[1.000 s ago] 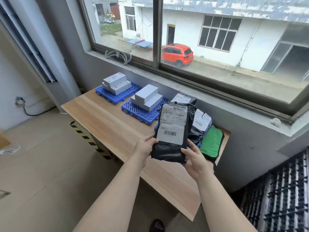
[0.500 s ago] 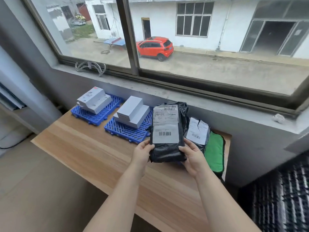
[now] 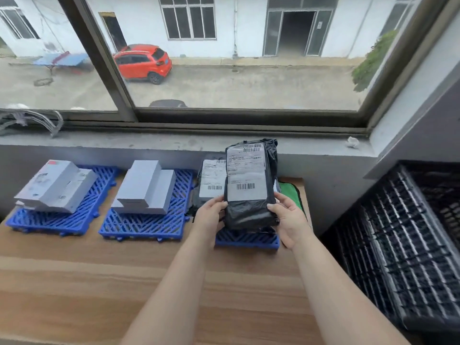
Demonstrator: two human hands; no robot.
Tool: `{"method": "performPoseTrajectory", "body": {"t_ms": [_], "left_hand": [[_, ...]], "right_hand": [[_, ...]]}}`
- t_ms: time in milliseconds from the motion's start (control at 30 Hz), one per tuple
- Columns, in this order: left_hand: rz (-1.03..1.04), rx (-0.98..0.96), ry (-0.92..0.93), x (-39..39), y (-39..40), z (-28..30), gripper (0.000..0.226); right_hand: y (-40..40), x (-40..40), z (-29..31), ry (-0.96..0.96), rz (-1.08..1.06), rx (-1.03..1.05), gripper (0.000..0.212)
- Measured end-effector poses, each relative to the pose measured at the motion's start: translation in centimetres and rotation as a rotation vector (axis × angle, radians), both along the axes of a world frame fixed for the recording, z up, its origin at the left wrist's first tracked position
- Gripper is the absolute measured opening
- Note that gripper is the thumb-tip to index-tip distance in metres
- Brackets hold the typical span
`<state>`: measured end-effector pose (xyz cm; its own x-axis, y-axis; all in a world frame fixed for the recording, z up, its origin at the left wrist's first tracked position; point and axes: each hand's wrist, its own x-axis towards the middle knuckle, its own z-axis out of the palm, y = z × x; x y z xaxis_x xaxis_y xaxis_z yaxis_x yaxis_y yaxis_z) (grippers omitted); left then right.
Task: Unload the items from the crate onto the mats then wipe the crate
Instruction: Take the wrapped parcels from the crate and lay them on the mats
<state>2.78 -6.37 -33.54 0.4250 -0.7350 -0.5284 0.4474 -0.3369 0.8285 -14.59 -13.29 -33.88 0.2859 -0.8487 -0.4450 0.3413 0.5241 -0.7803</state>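
Both hands hold a black parcel [image 3: 250, 185] with white shipping labels upright above the right blue mat [image 3: 246, 239]. My left hand [image 3: 211, 215] grips its lower left edge and my right hand [image 3: 288, 217] grips its lower right edge. Another black labelled parcel [image 3: 210, 183] stands just behind it on the same mat. White boxes [image 3: 146, 188] are stacked on the middle blue mat [image 3: 139, 225], and more white boxes [image 3: 56, 186] lie on the left blue mat [image 3: 53, 221]. The black slatted crate [image 3: 403, 242] stands at the right.
A green cloth [image 3: 290, 192] lies on the wooden table [image 3: 99, 282] behind my right hand. A grey windowsill [image 3: 149, 140] and wall run along the table's far edge. The crate stands right against the table's right end.
The view has swung right and closer to the table, bringing the crate into sight. The parcel in both hands has moved over the right mat, in front of the other parcel.
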Motion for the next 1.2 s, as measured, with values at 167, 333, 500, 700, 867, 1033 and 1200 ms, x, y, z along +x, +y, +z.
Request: {"method": "performPoseTrajectory", "body": {"t_ms": [167, 333, 500, 700, 867, 1033, 1200], "left_hand": [[-0.115, 0.026, -0.025, 2.1, -2.8, -0.3, 0.028], [-0.207, 0.064, -0.123, 2.4, -4.9, -0.9, 0.033], [-0.336, 0.123, -0.1, 0.6, -6.2, -1.0, 0.034], [-0.497, 0.215, -0.103, -0.9, -8.3, -1.2, 0.031], [-0.57, 0.339, -0.264, -0.8, -9.2, -1.9, 0.021], [-0.631, 0.427, -0.359, -0.7, -10.0, -1.6, 0.01], [-0.715, 0.377, -0.447, -1.0, -10.0, -1.2, 0.051]], "right_hand": [[-1.0, 1.9, -0.4, 0.02, -0.122, 0.011, 0.036], [-2.1, 2.6, -1.4, 0.132, -0.174, -0.004, 0.041], [-2.8, 1.0, -2.9, 0.342, -0.244, -0.044, 0.036], [-4.6, 0.0, -4.6, 0.478, -0.225, -0.029, 0.039], [-6.3, 1.5, -6.0, 0.544, -0.1, -0.051, 0.041], [-6.1, 2.1, -7.8, 0.909, 0.145, -0.175, 0.046], [-6.4, 1.5, -7.2, 1.24, 0.335, -0.286, 0.051]]}}
